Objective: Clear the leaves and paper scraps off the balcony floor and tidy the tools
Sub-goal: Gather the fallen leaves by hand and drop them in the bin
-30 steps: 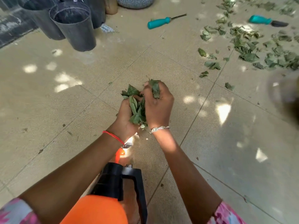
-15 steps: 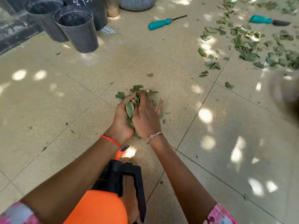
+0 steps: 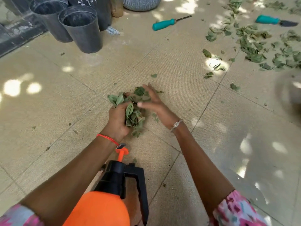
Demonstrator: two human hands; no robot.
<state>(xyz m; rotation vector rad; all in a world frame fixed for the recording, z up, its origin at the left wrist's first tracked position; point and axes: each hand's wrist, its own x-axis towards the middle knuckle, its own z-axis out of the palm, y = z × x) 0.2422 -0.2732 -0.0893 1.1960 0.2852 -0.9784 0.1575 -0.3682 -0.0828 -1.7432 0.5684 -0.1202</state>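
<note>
A small heap of green leaves point(image 3: 133, 110) lies on the beige tiled floor in the middle of the view. My left hand point(image 3: 118, 118) curls round the left side of the heap and holds a bunch of leaves. To the right of the heap my right hand point(image 3: 154, 103) has its fingers straight and spread, touching the leaves' edge. Many more leaves point(image 3: 257, 44) are scattered at the upper right. Two teal-handled tools lie on the floor: one point(image 3: 164, 23) at top centre, another point(image 3: 268, 20) at the top right among the leaves.
An orange spray bottle point(image 3: 104, 207) with a black pump head stands right below my arms. Black plastic pots point(image 3: 83, 28) are grouped at the top left, with a grey ribbed pot point(image 3: 141, 4) behind. A paper scrap point(image 3: 112, 31) lies beside the pots.
The two hands held the leaves raised, then lowered them to the floor. My right hand has since opened and drawn away to the right; the left hand still holds leaves.
</note>
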